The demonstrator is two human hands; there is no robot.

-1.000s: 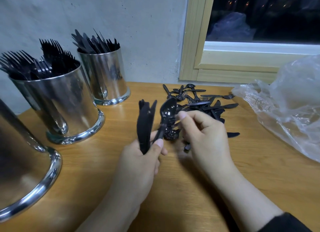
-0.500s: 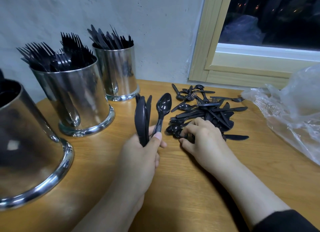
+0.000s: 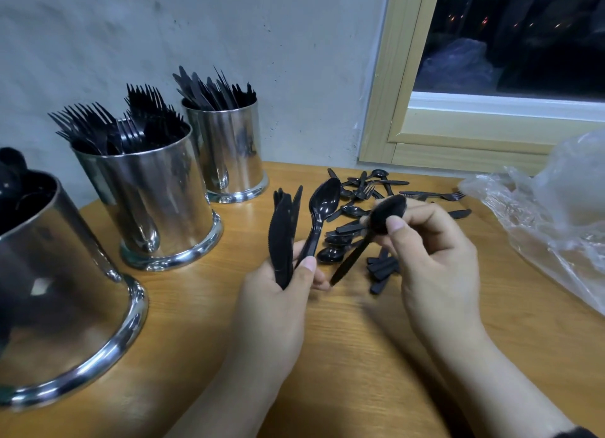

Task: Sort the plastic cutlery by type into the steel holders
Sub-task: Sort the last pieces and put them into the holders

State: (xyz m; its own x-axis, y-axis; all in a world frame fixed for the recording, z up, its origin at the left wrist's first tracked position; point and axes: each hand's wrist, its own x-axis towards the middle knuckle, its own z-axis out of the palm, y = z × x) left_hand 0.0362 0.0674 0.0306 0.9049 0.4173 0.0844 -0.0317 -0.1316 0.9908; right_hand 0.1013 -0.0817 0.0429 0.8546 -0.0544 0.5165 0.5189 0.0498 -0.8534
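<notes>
Your right-hand fingers [image 3: 397,225] are curled and pinch the bowl of a black spoon [image 3: 386,213], thumb on the near side, its handle slanting down and left toward your other hand. Your right hand [image 3: 435,267] hangs above the near edge of the loose pile of cutlery [image 3: 363,202] on the wooden table [image 3: 376,355].

Your left hand [image 3: 278,310] grips a bunch of black knives [image 3: 283,238], blades up, and next to them a second spoon [image 3: 322,208] standing upright with its bowl facing you; the thumb presses across the handles. The tip of the right-hand spoon's handle comes close to your left fingertips; you cannot tell whether it touches them.

The pile is a mix of spoons, forks and knives lying flat, crossing one another, between your hands and the window frame [image 3: 386,110].

Three steel holders stand to your left in a row running back toward the wall. The farthest holder [image 3: 229,149] has knives standing in it. The middle holder [image 3: 147,202] is packed with forks, tines up. The nearest holder [image 3: 59,290] is cut off by the left edge and shows dark rounded shapes, likely spoon bowls, at its rim.

On the right, a crumpled clear plastic bag [image 3: 550,221] lies on the table, just beside the pile.
</notes>
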